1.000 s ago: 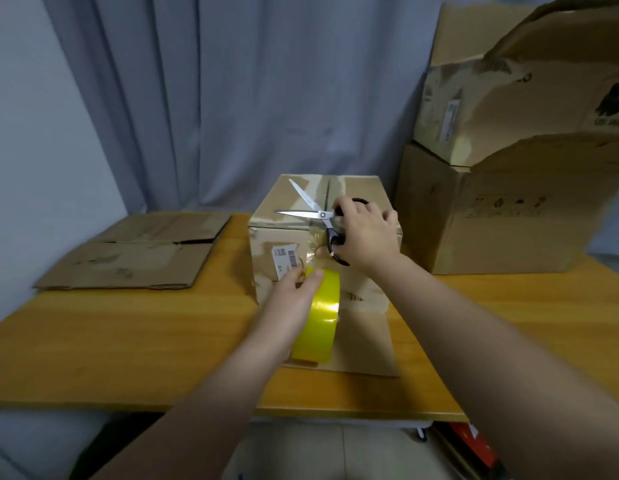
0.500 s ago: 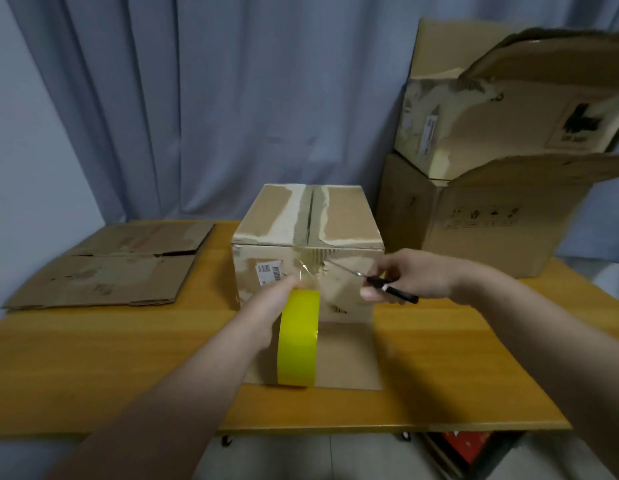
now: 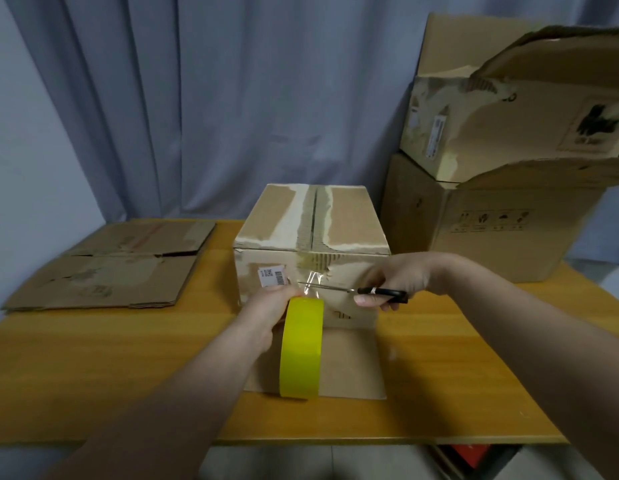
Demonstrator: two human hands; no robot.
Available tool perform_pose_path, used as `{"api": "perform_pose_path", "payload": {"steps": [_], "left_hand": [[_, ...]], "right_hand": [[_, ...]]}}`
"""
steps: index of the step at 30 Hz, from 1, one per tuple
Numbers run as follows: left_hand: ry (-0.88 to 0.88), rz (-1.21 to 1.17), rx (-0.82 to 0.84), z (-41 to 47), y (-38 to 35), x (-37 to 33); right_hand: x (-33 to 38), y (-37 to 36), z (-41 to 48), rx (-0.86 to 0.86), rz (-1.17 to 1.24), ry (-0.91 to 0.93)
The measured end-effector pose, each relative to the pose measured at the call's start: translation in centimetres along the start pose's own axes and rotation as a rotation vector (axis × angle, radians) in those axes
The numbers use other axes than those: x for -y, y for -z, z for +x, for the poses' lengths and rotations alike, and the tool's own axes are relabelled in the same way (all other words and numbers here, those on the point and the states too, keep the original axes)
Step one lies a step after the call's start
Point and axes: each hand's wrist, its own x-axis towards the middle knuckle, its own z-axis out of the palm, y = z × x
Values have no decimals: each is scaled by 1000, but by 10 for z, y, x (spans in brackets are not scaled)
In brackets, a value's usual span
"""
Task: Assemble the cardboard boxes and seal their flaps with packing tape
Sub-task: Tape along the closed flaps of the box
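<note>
Everything is carried on the orange-toned wooden bench (image 3: 93,375). The closed brown cardboard box (image 3: 349,223) at mid-bench is taken as landmark. Right of it, two bigger brown cardboard boxes (image 3: 491,220) are stacked with their flaps open and no seal seen, so they are judged not done. Left of it, flattened brown cardboard sheets (image 3: 110,265) are laid, not yet assembled. The landmark box is erected with its top flaps shut; tape along the top seam cannot be confirmed. In front of it, the yellow packing tape roll (image 3: 301,351) is held on edge in the grip of the left hand (image 3: 270,306). The grip of the right hand (image 3: 394,278) is closed round the black-handled steel scissors (image 3: 336,289), whose blades are at the clear tape strip (image 3: 313,280) stretched from the roll to the box front. The cut is judged pending, so one box is nearly sealed and the others are left.
</note>
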Motion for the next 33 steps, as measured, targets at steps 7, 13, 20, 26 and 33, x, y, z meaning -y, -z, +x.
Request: {"api": "perform_pose_path", "payload": {"steps": [7,13,20,26,33], "left_hand": [[-8,2,-13,3,3,0],[-2,-15,-38,3,1,1],[-48,-28,-40,-8,1,1],[-215,-47,-43,-31,10,16],[-350,-168,-215,-45,28,24]], "right_hand": [[5,-2,14,-82,5,99],[-4,-15,16,-164,168,171],[-10,-22,20,-170,96,117],[-22,-59,25,-168,30,24],[-25,-100,22,-235,-148,-101]]}}
